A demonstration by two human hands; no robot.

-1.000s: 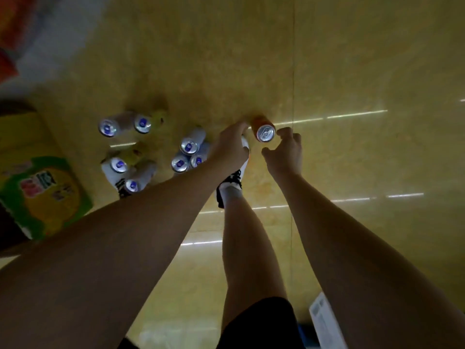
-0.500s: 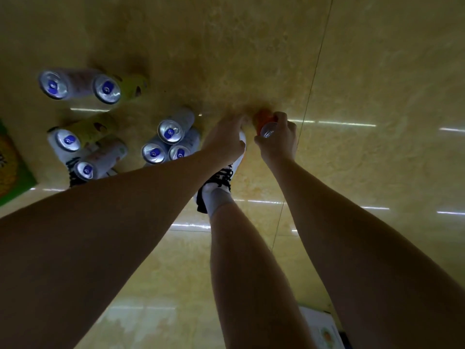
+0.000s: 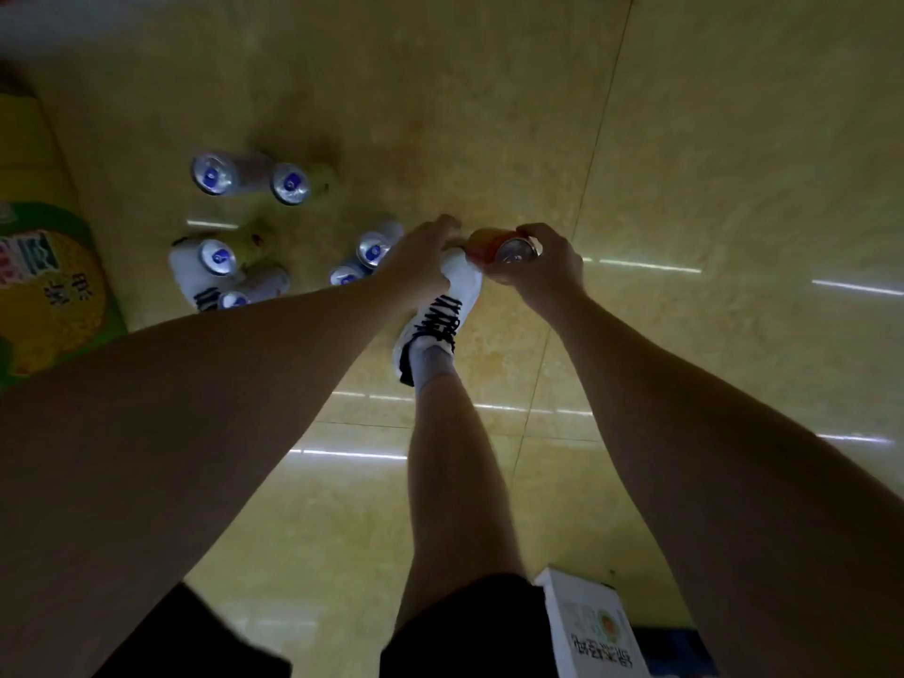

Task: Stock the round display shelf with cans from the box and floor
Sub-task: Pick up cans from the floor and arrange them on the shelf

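Fingers point(image 3: 531, 233) of your right hand point(image 3: 548, 261) are curled around the orange aluminium drinks can point(image 3: 494, 247), gripping its body near the silver top, which faces up toward you. That can sits just beyond the toe of your white lace-up trainer point(image 3: 440, 310), near the glossy yellow tiled floor point(image 3: 709, 139); whether it has left the floor you cannot tell. Your left hand point(image 3: 416, 259) reaches down just beside it, fingers bent over the trainer's toe, and whether it holds anything is hidden.

Most of the job looks undone: at least seven silver-topped cans point(image 3: 291, 183) stand loose on the floor to your left, some tucked behind your forearm. A printed cardboard box point(image 3: 44, 286) shows at the left edge. No round display shelf is in view, so how much is already stocked cannot be judged.
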